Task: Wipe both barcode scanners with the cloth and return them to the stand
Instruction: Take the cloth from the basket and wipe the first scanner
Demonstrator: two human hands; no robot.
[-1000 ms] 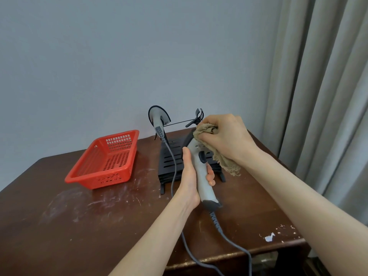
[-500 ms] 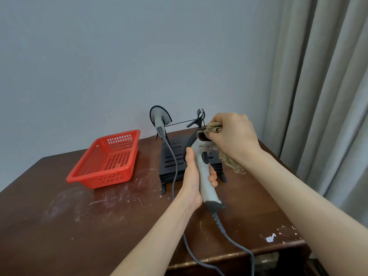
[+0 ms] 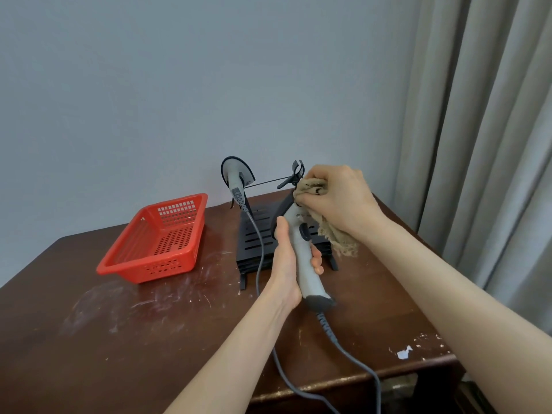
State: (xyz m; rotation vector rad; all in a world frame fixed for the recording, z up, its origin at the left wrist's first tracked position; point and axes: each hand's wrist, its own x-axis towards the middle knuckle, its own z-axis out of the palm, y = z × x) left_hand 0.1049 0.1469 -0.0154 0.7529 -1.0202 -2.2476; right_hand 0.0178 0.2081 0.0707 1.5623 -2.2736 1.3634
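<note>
Handheld barcode scanner [image 3: 301, 252] sits upright in your left hand [image 3: 285, 264], lifted above the table in front of the stand; fingers wrapped closed round the grey handle, thumb up its near side. Your right hand [image 3: 337, 201] is bunched tight on the cloth [image 3: 328, 225], pressing it against the scanner's head, so the head is mostly hidden. Judged light and rigid: smooth moulded plastic shell, dark trigger [image 3: 304, 233] and dark base cap, likely a bit slick, so the handle below the trigger looks the sound place to hold. The scan window is probably the delicate part; go gently there. Its grey cord [image 3: 352, 354], ribbed at the strain relief, trails off the table's near edge and may drag. Cloth is tan, coarse-woven, limp, with a frayed tail hanging below your wrist. Second scanner [image 3: 237, 177] hangs head-up on the black stand [image 3: 254, 234], which has a slotted base and thin wire arms. Red perforated plastic basket [image 3: 158, 237] stands left of it. Dark wooden table [image 3: 119, 324], scuffed and chalky, with chipped finish near the front right.
</note>
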